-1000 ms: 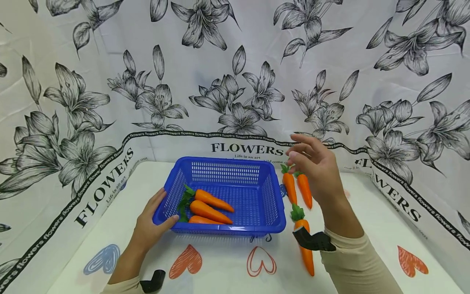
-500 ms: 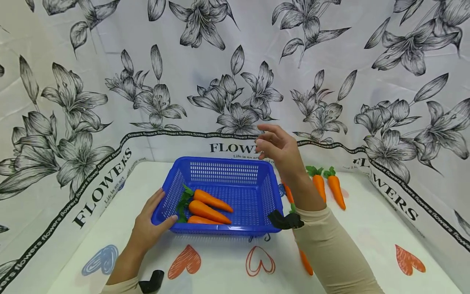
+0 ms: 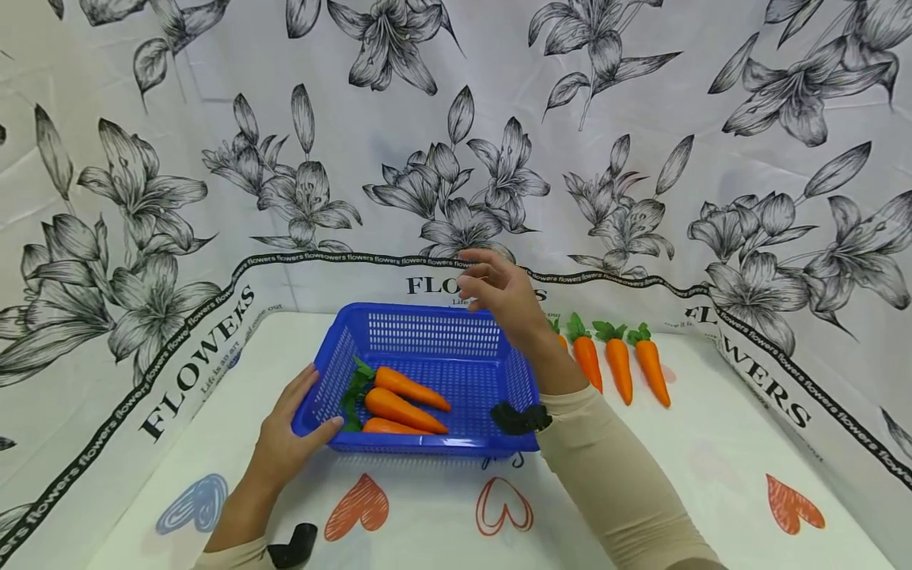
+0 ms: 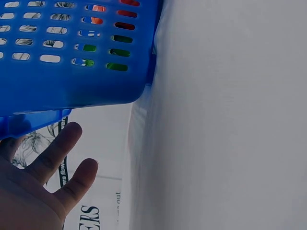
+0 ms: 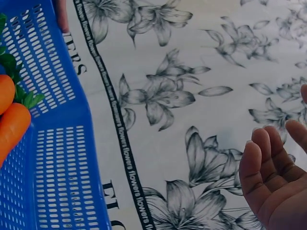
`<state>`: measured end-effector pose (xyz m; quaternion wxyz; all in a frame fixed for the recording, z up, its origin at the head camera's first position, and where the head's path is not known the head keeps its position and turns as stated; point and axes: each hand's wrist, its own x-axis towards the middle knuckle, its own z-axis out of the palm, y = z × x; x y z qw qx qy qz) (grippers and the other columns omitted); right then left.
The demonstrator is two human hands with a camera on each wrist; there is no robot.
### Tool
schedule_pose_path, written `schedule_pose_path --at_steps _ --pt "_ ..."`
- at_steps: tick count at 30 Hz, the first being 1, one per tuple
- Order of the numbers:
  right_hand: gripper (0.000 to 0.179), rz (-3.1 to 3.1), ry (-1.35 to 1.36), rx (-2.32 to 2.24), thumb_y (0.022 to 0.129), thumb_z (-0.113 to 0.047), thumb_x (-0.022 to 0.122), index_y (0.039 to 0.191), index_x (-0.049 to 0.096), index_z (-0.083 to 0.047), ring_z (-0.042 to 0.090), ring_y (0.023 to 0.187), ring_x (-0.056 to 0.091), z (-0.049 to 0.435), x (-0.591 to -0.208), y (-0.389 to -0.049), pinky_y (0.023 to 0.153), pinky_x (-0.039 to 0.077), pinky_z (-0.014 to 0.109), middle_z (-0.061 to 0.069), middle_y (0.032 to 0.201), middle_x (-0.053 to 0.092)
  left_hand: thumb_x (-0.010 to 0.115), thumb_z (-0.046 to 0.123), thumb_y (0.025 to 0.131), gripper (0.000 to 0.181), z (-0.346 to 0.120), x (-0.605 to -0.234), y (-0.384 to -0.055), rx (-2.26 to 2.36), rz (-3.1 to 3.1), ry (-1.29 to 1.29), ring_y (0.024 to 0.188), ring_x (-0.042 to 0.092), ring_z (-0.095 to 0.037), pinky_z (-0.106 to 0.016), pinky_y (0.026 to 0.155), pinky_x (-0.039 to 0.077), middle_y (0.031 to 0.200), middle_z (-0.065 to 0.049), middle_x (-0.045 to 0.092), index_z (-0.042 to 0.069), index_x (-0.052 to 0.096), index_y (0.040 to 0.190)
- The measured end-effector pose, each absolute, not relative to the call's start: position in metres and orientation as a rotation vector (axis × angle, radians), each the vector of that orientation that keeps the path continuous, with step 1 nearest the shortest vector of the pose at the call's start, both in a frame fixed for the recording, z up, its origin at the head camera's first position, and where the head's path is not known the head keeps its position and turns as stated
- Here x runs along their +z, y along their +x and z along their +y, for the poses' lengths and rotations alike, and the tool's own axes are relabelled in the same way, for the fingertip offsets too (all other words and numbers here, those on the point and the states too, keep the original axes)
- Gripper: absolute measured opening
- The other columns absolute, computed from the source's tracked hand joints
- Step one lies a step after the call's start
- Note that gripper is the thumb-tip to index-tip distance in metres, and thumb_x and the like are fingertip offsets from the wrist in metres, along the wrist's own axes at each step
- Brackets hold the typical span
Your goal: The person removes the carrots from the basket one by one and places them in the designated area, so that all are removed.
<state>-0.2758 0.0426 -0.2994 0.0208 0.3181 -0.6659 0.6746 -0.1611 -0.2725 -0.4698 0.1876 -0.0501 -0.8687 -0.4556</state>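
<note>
In the head view a blue plastic basket (image 3: 420, 445) stands on the table with three orange carrots (image 3: 402, 410) lying in its left part, leafy tops to the left. My left hand (image 3: 281, 439) rests at the basket's left front corner. Its thumb lies over the rim and its fingers extend along the outer side. The left wrist view shows the fingers (image 4: 72, 184) straight and spread beside the basket wall. Above the back right of the basket hovers my right hand (image 3: 502, 297), fingers loosely bent with nothing between them. The right wrist view shows it apart from the basket.
Several more carrots (image 3: 618, 370) lie in a row on the table right of the basket, partly covered by the right arm. The white table cover (image 3: 427, 546) has printed hearts. Flower-printed cloth (image 3: 627, 95) hangs behind the table and along its sides.
My right hand has moved left, from over the carrots on the right to above the basket's back right. Carrots at the right have come into view; the front one is now hidden. The left hand stays put.
</note>
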Motion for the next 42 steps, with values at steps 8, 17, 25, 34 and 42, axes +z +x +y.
schedule_pose_path --at_steps 8,17,25,34,42 --pt "0.040 -2.101 1.011 2.096 0.094 -0.011 0.061 0.133 0.054 -0.006 0.031 0.091 0.059 0.031 -0.311 -0.288 0.073 0.054 0.041 0.018 0.105 0.058 0.073 0.029 0.084 0.079 -0.273 -0.472 -0.163 -1.290 -2.442 -0.150 0.137 0.027 -0.041 -0.069 0.098 0.029 0.156 -0.003 0.025 0.014 0.034 0.151" --pt "0.040 -2.189 1.062 2.033 0.093 -0.010 0.064 0.132 0.055 -0.006 0.029 0.090 0.060 0.014 -0.329 -0.305 0.075 0.053 0.047 0.015 0.104 0.060 0.073 0.028 0.084 0.080 -0.273 -0.472 -0.160 -1.284 -2.454 -0.144 0.136 0.027 -0.042 -0.070 0.097 0.030 0.156 -0.006 0.025 0.013 0.033 0.151" --pt "0.041 -2.375 1.047 1.970 0.092 -0.019 0.067 0.131 0.058 -0.011 0.032 0.091 0.060 0.002 -0.343 -0.315 0.070 0.054 0.041 0.012 0.109 0.062 0.073 0.027 0.084 0.080 -0.272 -0.471 -0.161 -1.293 -2.444 -0.145 0.136 0.027 -0.041 -0.069 0.098 0.030 0.156 -0.004 0.025 0.014 0.033 0.151" --pt "0.045 -2.646 1.065 1.856 0.091 -0.025 0.068 0.133 0.056 -0.014 0.031 0.101 0.060 -0.009 -0.371 -0.323 0.077 0.055 0.045 0.008 0.114 0.061 0.074 0.026 0.082 0.080 -0.272 -0.471 -0.161 -1.290 -2.428 -0.155 0.136 0.028 -0.041 -0.069 0.098 0.029 0.155 -0.004 0.026 0.014 0.035 0.151" --pt "0.047 -2.894 1.127 1.649 0.089 -0.027 0.071 0.133 0.058 -0.015 0.022 0.100 0.061 -0.021 -0.390 -0.324 0.084 0.052 0.049 0.007 0.116 0.062 0.074 0.026 0.083 0.079 -0.271 -0.470 -0.161 -1.296 -2.425 -0.151 0.136 0.027 -0.041 -0.070 0.098 0.029 0.156 -0.004 0.026 0.014 0.035 0.151"
